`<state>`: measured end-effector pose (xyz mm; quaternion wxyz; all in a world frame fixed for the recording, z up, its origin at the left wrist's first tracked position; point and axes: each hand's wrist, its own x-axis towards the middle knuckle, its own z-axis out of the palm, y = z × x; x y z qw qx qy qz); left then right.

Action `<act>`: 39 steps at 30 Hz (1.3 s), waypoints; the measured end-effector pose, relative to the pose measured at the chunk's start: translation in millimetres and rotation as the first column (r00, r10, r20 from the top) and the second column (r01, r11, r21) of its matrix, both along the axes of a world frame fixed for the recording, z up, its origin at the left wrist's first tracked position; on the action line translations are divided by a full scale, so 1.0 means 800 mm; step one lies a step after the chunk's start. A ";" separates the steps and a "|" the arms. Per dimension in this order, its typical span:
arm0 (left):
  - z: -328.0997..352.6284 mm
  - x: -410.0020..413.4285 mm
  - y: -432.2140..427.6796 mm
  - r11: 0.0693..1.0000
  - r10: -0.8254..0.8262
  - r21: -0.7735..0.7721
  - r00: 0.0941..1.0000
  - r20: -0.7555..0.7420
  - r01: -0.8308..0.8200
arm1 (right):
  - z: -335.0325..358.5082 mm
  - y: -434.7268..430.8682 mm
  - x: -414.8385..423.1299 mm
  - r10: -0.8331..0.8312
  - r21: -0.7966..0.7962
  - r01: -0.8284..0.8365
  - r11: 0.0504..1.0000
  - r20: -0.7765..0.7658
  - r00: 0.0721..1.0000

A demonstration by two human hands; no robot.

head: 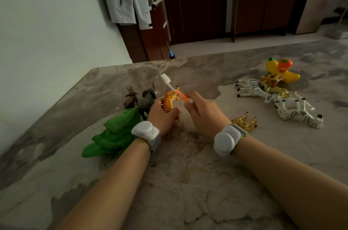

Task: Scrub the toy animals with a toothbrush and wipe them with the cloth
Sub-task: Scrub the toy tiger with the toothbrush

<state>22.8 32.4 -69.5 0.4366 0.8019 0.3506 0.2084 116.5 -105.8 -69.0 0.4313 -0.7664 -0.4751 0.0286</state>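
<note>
An orange striped plastic tiger [168, 103] is gripped above the marbled tabletop [188, 182] by the left hand [163, 116]; a white-headed, orange-handled toothbrush [172, 87] is pinched by the right hand [204, 114]. The crumpled green cloth [114, 135] lies unused. Zebras [273, 101] and giraffes apparently await scrubbing.

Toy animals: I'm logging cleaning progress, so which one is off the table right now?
The orange striped tiger, gripped in the left hand; every other animal rests on the table.

The left hand [162, 114] gripped a toy tiger [169, 102]; just right of the tiger, the right hand [204, 114] pinched a toothbrush [170, 86].
</note>
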 end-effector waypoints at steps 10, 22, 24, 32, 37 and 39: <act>-0.015 -0.001 0.009 0.986 0.062 -0.165 0.984 0.168 -0.034 | 0.000 -0.021 0.032 -0.253 -0.103 0.278 0.955 0.207 0.945; -0.013 0.003 0.010 0.914 0.128 -0.404 0.924 0.359 0.030 | -0.009 -0.007 0.004 -0.277 -0.033 0.290 0.956 0.213 0.937; -0.016 0.003 0.011 0.927 0.099 -0.372 0.932 0.348 0.041 | -0.009 -0.009 0.008 -0.286 -0.045 0.304 0.952 0.236 0.929; -0.027 0.004 0.019 0.960 0.015 -0.267 0.944 0.329 0.078 | -0.009 -0.009 0.005 -0.184 -0.128 0.218 0.967 0.238 0.954; -0.028 0.006 0.018 0.949 0.028 -0.302 0.929 0.368 0.091 | -0.007 -0.008 0.011 -0.215 -0.239 0.266 0.934 0.221 0.951; -0.028 0.006 0.019 0.934 0.041 -0.343 0.926 0.374 0.097 | -0.008 -0.008 0.014 -0.272 -0.218 0.313 0.924 0.200 0.941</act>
